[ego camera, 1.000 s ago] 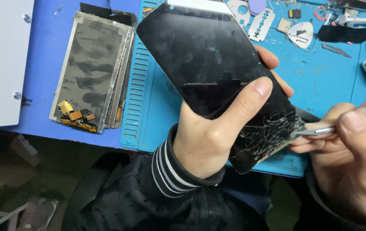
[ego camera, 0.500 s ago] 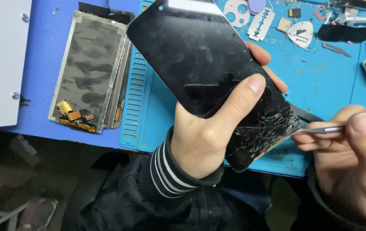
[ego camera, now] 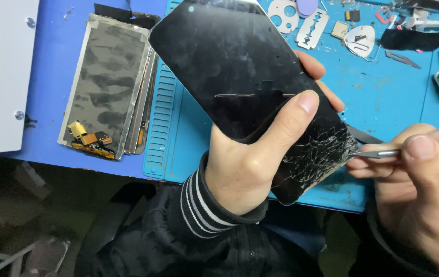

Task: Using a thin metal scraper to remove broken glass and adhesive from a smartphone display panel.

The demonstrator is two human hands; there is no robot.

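Cracked phone screen (ego camera: 245, 87) in left hand (ego camera: 250, 164)

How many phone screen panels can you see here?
2. A cracked black panel is held in the left hand, with the right hand's metal tool at its shattered corner. A grey panel lies on the blue mat; more may lie beneath it.
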